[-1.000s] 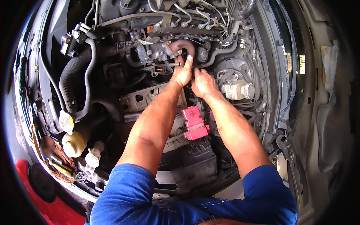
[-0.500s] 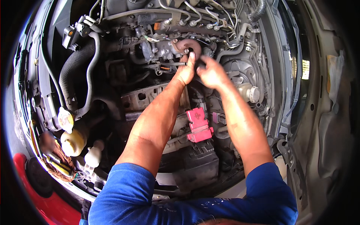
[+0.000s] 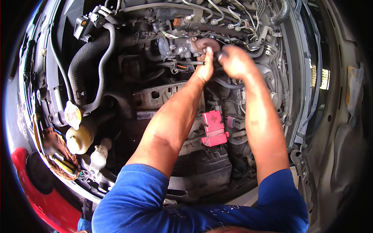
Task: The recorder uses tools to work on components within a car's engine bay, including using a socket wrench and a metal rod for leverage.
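Hands set at a curved rust-brown pipe (image 3: 208, 42), engine bay opened, grimy.
Nearest, a black box (image 3: 202, 171) is backed by a red plastic cover (image 3: 215, 130); at left, tools (image 3: 67, 167) are laid on brown cloth (image 3: 69, 156) near a yellowed reservoir (image 3: 79, 139). Farther in, the left hand (image 3: 205, 70) is held against the pipe's near side, thumb raised, other fingers partly hidden, grip untellable. The right hand (image 3: 237, 63) is blurred just beside, fingers curled; what is held cannot be told. Beyond, metal lines (image 3: 218, 15) are run across dusty parts.
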`<state>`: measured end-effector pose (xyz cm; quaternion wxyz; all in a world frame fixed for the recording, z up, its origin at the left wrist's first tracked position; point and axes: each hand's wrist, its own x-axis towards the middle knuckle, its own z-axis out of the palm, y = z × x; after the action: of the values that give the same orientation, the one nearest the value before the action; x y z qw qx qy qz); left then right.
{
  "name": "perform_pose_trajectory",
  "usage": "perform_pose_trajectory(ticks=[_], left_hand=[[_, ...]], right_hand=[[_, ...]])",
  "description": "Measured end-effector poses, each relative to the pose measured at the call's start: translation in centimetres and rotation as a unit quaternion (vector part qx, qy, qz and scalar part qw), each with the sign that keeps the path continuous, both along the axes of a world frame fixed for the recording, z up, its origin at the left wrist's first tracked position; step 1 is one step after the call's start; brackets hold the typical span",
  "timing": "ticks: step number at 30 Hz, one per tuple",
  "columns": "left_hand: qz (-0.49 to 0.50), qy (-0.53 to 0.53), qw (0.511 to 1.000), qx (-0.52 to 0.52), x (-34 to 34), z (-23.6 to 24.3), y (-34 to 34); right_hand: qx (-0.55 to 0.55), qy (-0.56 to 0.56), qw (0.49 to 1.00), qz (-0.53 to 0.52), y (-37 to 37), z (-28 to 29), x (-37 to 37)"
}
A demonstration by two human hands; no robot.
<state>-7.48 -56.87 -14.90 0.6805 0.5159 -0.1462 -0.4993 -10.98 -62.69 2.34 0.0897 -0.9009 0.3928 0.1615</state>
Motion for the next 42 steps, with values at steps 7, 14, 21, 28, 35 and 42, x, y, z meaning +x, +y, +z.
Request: perform_pose_trajectory(ticks=[7,14,21,28,35,42], left_hand=[[0.023,-0.117,0.991,0.064,-0.6,-1.0,0.9],[-0.054,-0.127,0.990,0.023,0.0,-1.6,0.2],[0.041,-0.132,0.990,0.029,0.3,-4.7,-0.4],[0.051,-0.006,0.997,-0.054,-1.2,-2.0,-0.7],[0.041,-0.151,0.987,0.043,-1.0,-4.8,-1.1],[0.003,-0.058,0.995,-0.080,-1.1,-2.5,-1.2]], right_hand=[[0.053,0.227,0.972,0.009,4.9,-3.3,-2.5],[-0.020,0.013,0.998,0.056,-1.9,0.6,1.4],[0.082,0.276,0.957,0.026,7.7,-4.4,-1.2],[-0.012,0.066,0.997,0.022,-1.2,3.2,2.4],[0.037,0.235,0.970,0.052,5.5,-3.7,-2.2],[-0.034,0.002,0.995,0.096,-2.5,1.8,2.1]])
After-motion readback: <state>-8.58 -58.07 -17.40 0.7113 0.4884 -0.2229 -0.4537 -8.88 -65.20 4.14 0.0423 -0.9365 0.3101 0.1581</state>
